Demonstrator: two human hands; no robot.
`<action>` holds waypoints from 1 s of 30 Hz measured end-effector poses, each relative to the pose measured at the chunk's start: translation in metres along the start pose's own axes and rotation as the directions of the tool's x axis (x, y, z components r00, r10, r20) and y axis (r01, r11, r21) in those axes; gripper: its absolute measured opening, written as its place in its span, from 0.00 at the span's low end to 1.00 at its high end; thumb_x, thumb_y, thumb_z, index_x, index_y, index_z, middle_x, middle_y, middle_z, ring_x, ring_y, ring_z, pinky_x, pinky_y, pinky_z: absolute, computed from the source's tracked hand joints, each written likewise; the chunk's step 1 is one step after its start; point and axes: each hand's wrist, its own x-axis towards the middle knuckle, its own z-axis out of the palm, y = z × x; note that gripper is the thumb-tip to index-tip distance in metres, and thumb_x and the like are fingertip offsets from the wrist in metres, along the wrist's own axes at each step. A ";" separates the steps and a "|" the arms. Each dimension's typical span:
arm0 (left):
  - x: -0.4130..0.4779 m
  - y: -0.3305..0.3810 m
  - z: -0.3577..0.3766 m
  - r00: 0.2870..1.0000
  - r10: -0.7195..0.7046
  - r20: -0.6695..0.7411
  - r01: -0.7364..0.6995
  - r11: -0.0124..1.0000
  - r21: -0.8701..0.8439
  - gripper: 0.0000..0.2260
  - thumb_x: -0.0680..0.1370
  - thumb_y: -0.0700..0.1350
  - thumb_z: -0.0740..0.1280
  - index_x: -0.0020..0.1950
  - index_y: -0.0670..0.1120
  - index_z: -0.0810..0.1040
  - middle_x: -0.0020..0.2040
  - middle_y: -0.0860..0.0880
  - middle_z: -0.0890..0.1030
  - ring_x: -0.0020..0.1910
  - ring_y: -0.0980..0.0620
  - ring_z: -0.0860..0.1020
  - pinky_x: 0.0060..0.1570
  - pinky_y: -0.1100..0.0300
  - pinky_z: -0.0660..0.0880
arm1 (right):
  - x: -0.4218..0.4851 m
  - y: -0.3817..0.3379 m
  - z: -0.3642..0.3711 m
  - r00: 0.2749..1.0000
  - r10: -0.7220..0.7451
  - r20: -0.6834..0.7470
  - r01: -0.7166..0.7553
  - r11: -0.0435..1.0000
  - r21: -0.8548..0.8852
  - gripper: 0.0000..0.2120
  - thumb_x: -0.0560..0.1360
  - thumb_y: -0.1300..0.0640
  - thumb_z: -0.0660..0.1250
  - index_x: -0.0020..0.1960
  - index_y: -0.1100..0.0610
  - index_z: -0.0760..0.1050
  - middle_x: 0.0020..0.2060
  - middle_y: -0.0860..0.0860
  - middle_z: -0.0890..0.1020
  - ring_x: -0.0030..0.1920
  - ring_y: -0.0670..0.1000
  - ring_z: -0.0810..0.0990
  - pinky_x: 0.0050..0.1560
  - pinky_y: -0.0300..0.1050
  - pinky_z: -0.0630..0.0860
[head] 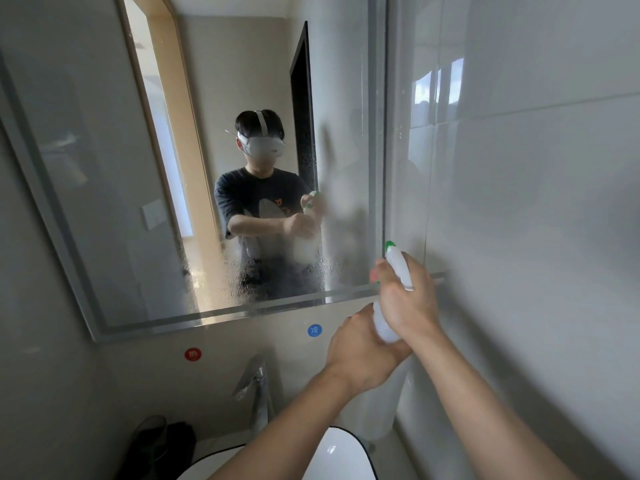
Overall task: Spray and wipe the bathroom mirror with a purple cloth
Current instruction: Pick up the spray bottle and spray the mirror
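Observation:
A white spray bottle (398, 268) with a green nozzle is held up near the mirror's lower right corner, nozzle toward the glass. My right hand (407, 303) grips its neck and trigger. My left hand (363, 348) cups the bottle's base from below. The framed mirror (104, 202) covers the wall ahead; droplets and mist cover its lower middle and right part. The mirror reflects a person holding the bottle. No purple cloth is in view.
A chrome tap (258, 386) stands below the mirror over a white basin (341, 452) with a dark rim. Red (193, 354) and blue (314, 330) round stickers mark the wall. A dark object (162, 441) sits left of the basin. Glossy tiled wall (519, 202) closes the right side.

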 end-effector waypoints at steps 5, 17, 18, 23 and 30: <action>0.003 0.011 -0.014 0.999 0.031 -0.021 -0.031 0.999 -0.015 0.17 0.62 0.62 0.68 0.45 0.54 0.80 0.40 0.56 0.85 0.45 0.49 0.84 0.46 0.48 0.82 | 0.008 -0.018 0.006 0.997 -0.072 -0.011 0.073 0.997 0.035 0.19 0.72 0.45 0.59 0.36 0.60 0.74 0.33 0.54 0.80 0.39 0.57 0.79 0.43 0.51 0.75; 0.018 0.052 -0.057 0.988 0.129 -0.083 -0.122 0.989 0.087 0.20 0.60 0.65 0.66 0.43 0.52 0.76 0.41 0.52 0.84 0.45 0.46 0.83 0.46 0.48 0.81 | 0.036 -0.066 0.010 0.994 -0.099 -0.049 0.104 0.989 0.104 0.17 0.74 0.46 0.61 0.31 0.54 0.67 0.28 0.53 0.77 0.36 0.63 0.78 0.38 0.53 0.76; 0.019 0.054 -0.060 0.987 0.134 -0.085 -0.127 0.988 0.087 0.20 0.60 0.65 0.66 0.43 0.52 0.76 0.41 0.52 0.84 0.46 0.46 0.83 0.46 0.48 0.81 | 0.038 -0.068 0.009 0.992 -0.109 -0.057 0.114 0.989 0.095 0.17 0.74 0.46 0.61 0.31 0.54 0.68 0.29 0.54 0.77 0.36 0.62 0.78 0.39 0.53 0.76; 0.024 0.068 -0.070 0.986 0.141 -0.092 -0.136 0.989 0.063 0.16 0.61 0.63 0.67 0.42 0.54 0.75 0.39 0.54 0.83 0.43 0.47 0.83 0.45 0.47 0.82 | 0.050 -0.083 0.008 0.983 -0.172 -0.058 0.175 0.983 0.062 0.19 0.73 0.45 0.60 0.37 0.61 0.74 0.34 0.55 0.80 0.39 0.58 0.79 0.41 0.51 0.76; 0.038 0.084 -0.080 0.977 0.183 -0.106 -0.180 0.983 0.033 0.12 0.65 0.59 0.70 0.40 0.54 0.75 0.34 0.55 0.80 0.32 0.53 0.77 0.38 0.49 0.80 | 0.067 -0.108 0.002 0.974 -0.219 -0.052 0.221 0.975 0.036 0.21 0.72 0.46 0.58 0.36 0.64 0.74 0.32 0.58 0.80 0.37 0.59 0.79 0.41 0.52 0.77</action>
